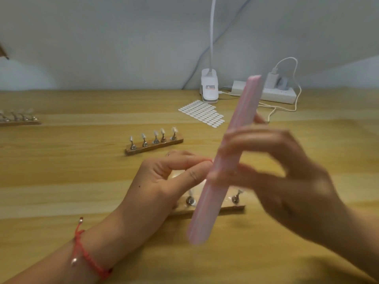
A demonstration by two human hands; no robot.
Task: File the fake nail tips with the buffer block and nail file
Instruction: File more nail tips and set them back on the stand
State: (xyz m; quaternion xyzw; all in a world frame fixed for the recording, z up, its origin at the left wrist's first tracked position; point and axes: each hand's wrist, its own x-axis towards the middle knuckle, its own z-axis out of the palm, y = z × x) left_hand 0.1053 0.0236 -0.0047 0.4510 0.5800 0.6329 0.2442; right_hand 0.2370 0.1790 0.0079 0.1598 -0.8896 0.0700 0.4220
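Head view: the left hand [164, 181] is being held low over the table [61, 181], with thumb and forefinger pinched together against the edge of the pink nail file [245, 107]. What is being pinched is too small and too hidden to be made out. From the task it is being taken as a single nail tip, lifted off so that its edge can be presented to the abrasive. A red bracelet [82, 251] is being worn on that wrist.

The right hand [276, 177] is being shown blurred, its fingers curled round the file's middle with the thumb on the near side. That mid-length grip is probably being chosen for balance and for short, controlled strokes. The file is being carried steeply tilted, upper end toward the wall and lower end toward the person.

Directly beneath both hands a wooden stand [231, 208] is being partly covered, with only some of its metal holders [235, 198] showing, so a finished tip could be set back close by. A second stand [153, 143] with five tips [163, 131] upright is being kept just beyond, and a third [18, 117] well apart at the far left. A sheet of adhesive tabs [202, 114], a clip lamp [209, 87] and a power strip [274, 95] are being left near the wall.
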